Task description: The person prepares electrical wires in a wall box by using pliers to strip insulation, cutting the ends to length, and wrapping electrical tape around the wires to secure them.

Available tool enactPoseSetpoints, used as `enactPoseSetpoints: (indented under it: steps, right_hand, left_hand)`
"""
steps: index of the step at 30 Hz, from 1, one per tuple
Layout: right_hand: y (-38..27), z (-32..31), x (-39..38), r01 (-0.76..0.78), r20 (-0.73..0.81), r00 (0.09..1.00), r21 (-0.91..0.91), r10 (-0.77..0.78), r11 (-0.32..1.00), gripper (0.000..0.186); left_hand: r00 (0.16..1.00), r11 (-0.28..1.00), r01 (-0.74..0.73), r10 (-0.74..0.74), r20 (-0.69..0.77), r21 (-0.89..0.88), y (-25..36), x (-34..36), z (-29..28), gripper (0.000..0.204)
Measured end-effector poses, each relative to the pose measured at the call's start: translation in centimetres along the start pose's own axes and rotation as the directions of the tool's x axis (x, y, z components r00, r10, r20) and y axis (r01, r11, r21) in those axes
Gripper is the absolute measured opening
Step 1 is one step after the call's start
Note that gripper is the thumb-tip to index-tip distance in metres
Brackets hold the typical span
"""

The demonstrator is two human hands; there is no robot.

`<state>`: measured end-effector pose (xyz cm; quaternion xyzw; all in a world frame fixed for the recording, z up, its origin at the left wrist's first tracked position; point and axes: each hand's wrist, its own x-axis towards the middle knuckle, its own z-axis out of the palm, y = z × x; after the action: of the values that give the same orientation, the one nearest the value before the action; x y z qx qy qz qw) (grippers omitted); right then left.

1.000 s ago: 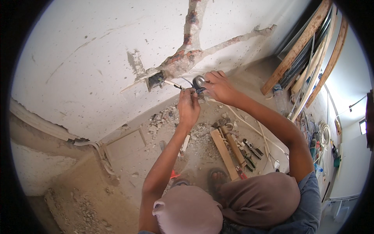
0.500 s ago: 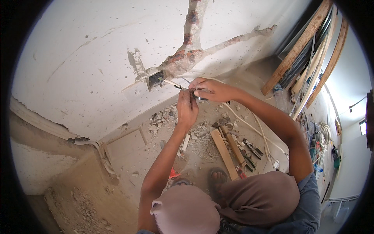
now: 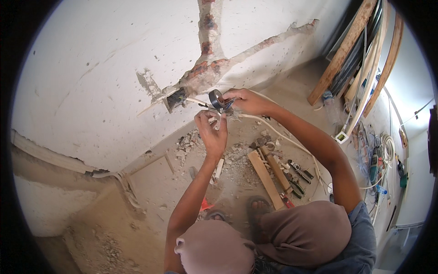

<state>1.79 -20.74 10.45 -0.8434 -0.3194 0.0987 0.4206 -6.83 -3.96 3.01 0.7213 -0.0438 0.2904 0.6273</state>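
Note:
A white cable [image 3: 196, 100] comes out of a dark recessed wall box [image 3: 176, 98] toward my hands, its dark-ended wires bunched between them. My left hand [image 3: 212, 134] reaches up from below, thumb and fingers closed around the cable wires. From the right, my right hand [image 3: 250, 101] grips a roll of black electrical tape [image 3: 212, 101], tilted on edge just above the wires. Bluish wire ends show under the right fingers. The exact contact of the fingertips with the wires is partly hidden.
Rubble [image 3: 237, 162] covers the floor below my hands. Wooden pieces [image 3: 265, 178] and pliers [image 3: 299, 171] lie right of my feet. A white cable [image 3: 292, 137] loops across the floor. Long timber planks [image 3: 342, 52] lean at the far right, beside a plastic bottle [image 3: 329, 107].
The tape roll has come into plain sight, raised above the wires by my right hand. My left hand has shifted slightly left and down, its fingers more spread. The view has shifted a little.

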Motion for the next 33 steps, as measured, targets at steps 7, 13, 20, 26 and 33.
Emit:
enactPoseSetpoints:
  steps: [7,13,20,26,33]
  right_hand:
    - [0.9,0.1,-1.0,0.161,-0.091,0.973,-0.396,-0.213,0.904,0.027]
    - [-0.9,-0.2,-1.3,0.243,-0.016,0.925,-0.745,-0.381,0.621,0.017]
    - [-1.6,-2.2,-0.2,0.374,0.144,0.877,-0.806,-0.459,0.460,0.019]
    - [-0.8,-2.0,0.0,0.419,0.109,0.879,-0.644,-0.465,0.640,0.025]
    - [1.7,1.0,-2.6,0.147,-0.185,0.966,-0.180,-0.180,0.973,0.038]
  left_hand:
    - [0.946,0.868,-0.280,0.323,-0.039,0.410,0.1,0.6,1.3,0.028]
    - [0.989,0.878,-0.143,0.138,0.045,0.457,0.9,1.2,0.6,0.031]
    - [0.988,0.855,-0.147,0.103,0.115,0.497,2.1,2.1,0.7,0.032]
    - [0.982,0.845,-0.178,0.120,0.146,0.505,1.6,3.1,0.9,0.025]
    - [0.971,0.854,-0.192,0.096,0.217,0.483,2.0,3.6,1.1,0.024]
